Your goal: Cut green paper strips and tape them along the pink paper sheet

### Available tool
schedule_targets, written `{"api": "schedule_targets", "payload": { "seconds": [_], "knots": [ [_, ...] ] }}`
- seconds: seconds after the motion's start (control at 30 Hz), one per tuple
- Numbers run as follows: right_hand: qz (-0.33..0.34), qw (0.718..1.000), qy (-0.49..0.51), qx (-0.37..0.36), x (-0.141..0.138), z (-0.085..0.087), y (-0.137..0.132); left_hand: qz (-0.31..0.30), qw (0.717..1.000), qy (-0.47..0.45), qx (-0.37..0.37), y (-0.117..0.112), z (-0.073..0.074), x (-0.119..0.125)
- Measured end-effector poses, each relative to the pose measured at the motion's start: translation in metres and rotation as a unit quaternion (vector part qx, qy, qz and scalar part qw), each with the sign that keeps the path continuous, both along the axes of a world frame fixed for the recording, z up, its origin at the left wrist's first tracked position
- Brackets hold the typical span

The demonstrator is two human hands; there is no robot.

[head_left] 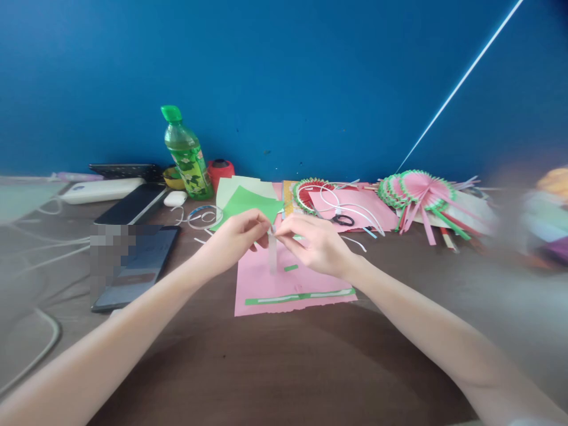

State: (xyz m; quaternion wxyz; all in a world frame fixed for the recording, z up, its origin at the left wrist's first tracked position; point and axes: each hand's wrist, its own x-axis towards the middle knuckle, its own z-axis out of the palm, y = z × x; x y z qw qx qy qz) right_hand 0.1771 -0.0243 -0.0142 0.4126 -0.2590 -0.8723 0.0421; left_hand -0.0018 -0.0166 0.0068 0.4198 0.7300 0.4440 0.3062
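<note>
My left hand (243,235) and my right hand (313,244) meet fingertip to fingertip at the middle of the view, both pinched closed. Between them they grip the upper end of a pale, see-through strip (273,259) that hangs down; it looks like tape, though its kind is blurred. Beneath the hands lies a pink paper sheet (255,281) with a rough front edge. Along that edge runs a narrow green paper strip (266,300) with a white band on it. A small green scrap (291,268) lies on the sheet as well.
Behind stand a green bottle (189,160) and a red container (220,171). Green paper (251,204), black-handled scissors (344,220) and pleated paper fans (423,190) lie farther back. To the left are a phone (151,260), a white case (175,199) and cables (55,331).
</note>
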Motion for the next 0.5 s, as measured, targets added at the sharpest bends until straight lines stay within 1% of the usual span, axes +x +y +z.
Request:
{"api": "schedule_targets", "payload": {
  "seconds": [0.1, 0.2, 0.27, 0.4, 0.5],
  "knots": [
    [-0.012, 1.000, 0.000, 0.003, 0.0001, -0.0002, -0.0001, -0.002, 0.998, -0.033, -0.058, -0.0033, 0.0033, 0.0012],
    [-0.016, 1.000, 0.001, -0.002, 0.0001, -0.0001, -0.0007, -0.014, 0.993, -0.067, -0.097, -0.0058, 0.0040, 0.0026],
    [-0.020, 1.000, 0.001, -0.007, 0.0000, 0.0002, -0.0012, -0.020, 0.989, -0.087, -0.114, -0.0064, 0.0022, 0.0036],
    [-0.024, 1.000, -0.003, -0.011, 0.0004, 0.0010, -0.0016, -0.005, 0.983, -0.121, -0.134, -0.0067, -0.0033, 0.0051],
    [-0.021, 1.000, -0.005, -0.007, 0.0011, 0.0014, -0.0008, -0.006, 0.974, -0.154, -0.168, -0.0072, -0.0046, 0.0054]
  ]
}}
